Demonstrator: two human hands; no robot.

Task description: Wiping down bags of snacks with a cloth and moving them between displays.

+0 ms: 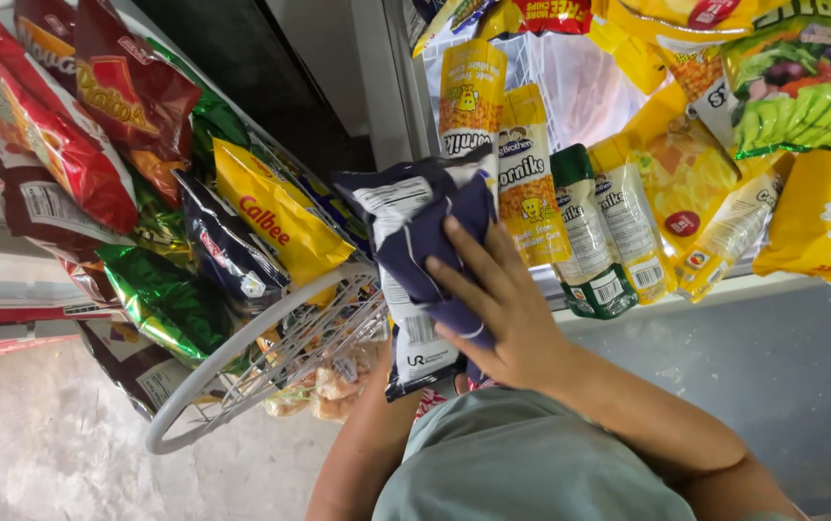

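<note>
1. At the far left we see red snack bags [68, 125] standing packed upright in a white wire rack [271, 371], with green foil bags [160, 299] and a yellow bag [275, 217] wedged below them; the rack's curved rim keeps the leaning bags from sliding out
2. Our left hand is hidden behind the stack; only the forearm shows rising under it, so we cannot tell whether it is open or closed
3. In the middle we hold dark blue snack bags [420, 260] bunched against the chest, just beside the rack's rim
4. Our right hand [497, 314] lies flat over them, fingers spread and pressing, apparently to keep the slippery packets together
5. To the right, yellow corn snack packets [526, 178] and green ones [584, 232] hang in rows on a display, faces outward
</note>
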